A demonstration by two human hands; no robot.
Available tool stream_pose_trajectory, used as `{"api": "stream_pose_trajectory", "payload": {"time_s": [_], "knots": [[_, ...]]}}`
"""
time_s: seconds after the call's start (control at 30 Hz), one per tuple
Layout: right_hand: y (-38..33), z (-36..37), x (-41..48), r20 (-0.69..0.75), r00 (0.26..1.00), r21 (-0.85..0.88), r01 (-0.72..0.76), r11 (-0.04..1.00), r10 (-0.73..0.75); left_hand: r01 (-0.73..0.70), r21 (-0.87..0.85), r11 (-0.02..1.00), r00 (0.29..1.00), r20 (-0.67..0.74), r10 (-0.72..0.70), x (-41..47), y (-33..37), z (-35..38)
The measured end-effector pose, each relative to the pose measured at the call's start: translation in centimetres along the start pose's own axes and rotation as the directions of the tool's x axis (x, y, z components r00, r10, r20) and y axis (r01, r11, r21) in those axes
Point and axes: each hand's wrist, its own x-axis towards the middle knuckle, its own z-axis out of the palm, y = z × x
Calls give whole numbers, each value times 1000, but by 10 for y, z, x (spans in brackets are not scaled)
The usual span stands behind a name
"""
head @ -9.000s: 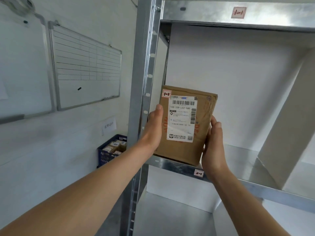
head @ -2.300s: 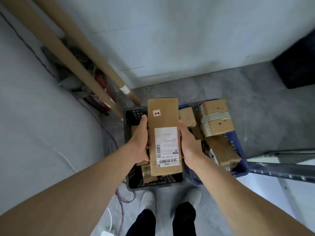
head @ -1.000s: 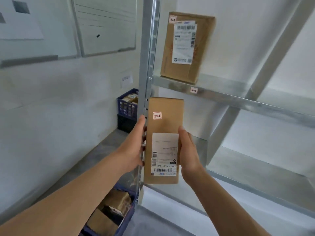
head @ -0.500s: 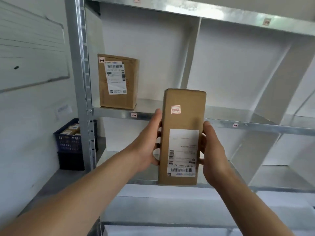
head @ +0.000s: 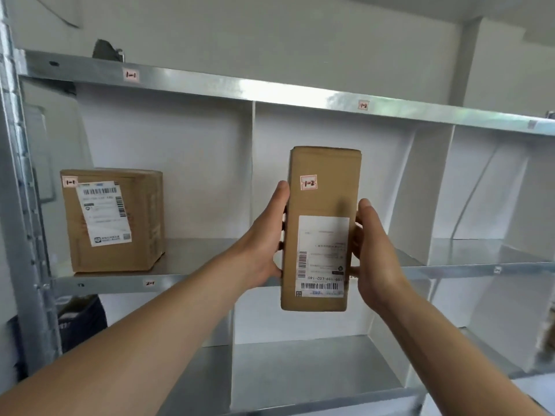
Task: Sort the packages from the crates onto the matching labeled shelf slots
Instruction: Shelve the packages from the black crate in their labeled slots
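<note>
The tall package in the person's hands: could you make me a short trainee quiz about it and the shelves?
1. True or false: the tall package is held by both the left hand and the right hand.
2. Which tag does its pink sticker show? A) 1-1 B) 1-2 C) 2-1
3. Fill in: the wide box stands in the slot under shelf label ___.

Key: 1 true; 2 B; 3 1-1.
</note>
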Motion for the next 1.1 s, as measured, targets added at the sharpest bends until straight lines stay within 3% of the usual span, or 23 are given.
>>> {"api": "stream_pose_trajectory", "payload": {"time_s": [0.33,0.53,0.83,1.1], "knots": [[23,-1,108,156,988,68,13,998,-24,-45,14,999,979,-196,47,82,5,5],[53,4,145,245,969,30,-23,999,15,-5,-32,999,958,-286,-4,118,-12,-5],[77,17,178,245,969,9,39,999,-40,-85,-17,996,905,-419,70,155,-24,-7],[91,21,184,213,973,34,78,996,-84,-131,11,991,903,-411,124,166,-29,-11]]}}
